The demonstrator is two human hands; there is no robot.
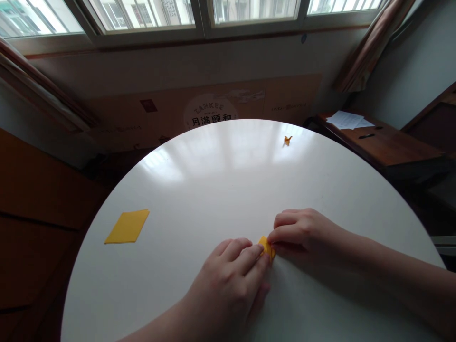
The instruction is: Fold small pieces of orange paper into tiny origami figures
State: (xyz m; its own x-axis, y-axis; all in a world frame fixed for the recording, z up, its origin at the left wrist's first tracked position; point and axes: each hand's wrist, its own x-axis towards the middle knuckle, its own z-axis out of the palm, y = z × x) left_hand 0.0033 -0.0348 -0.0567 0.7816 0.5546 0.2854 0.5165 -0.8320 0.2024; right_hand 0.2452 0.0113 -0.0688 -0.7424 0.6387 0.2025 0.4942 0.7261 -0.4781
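Note:
Near the front of the white round table (pixel 199 199), a small folded piece of yellow paper (pixel 264 242) lies between my hands. My left hand (pixel 231 275) presses it down with the fingertips, covering its lower left part. From the right, my right hand (pixel 299 232) pinches the paper's right edge between thumb and index finger, the other fingers curled in. Most of the folds are hidden under my fingers.
A stack of square yellow paper (pixel 127 227) lies at the table's left. Toward the far edge stands a small orange-yellow folded paper figure (pixel 287 140). A wooden desk (pixel 402 142) with white papers (pixel 349 119) is beyond the table at the right.

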